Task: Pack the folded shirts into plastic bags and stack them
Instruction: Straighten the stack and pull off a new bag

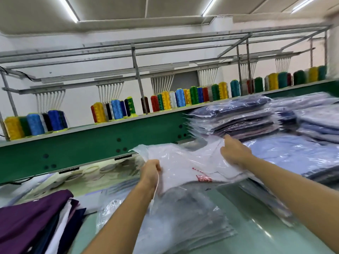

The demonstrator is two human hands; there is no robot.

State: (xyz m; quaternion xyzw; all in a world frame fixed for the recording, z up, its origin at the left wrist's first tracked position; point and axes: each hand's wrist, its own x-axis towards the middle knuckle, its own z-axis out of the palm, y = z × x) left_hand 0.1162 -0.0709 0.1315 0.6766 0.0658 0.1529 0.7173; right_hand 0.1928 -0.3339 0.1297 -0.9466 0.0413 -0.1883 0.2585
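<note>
A white folded shirt with red print, inside a clear plastic bag [185,165], is held above the table between both hands. My left hand [151,171] grips the bag's left edge. My right hand [233,153] grips its right side, fingers curled round the plastic. Under it lies a pile of empty clear bags [176,220]. Stacks of bagged shirts, dark ones [238,116] and light blue ones [315,121], stand at the right. Unbagged folded shirts, purple on top [31,219], lie at the lower left.
A long green machine beam [88,145] runs across behind the table, topped with several coloured thread cones [113,109]. A low layer of bagged blue shirts [293,154] lies right of my right hand. The pale green tabletop [256,235] shows at the lower right.
</note>
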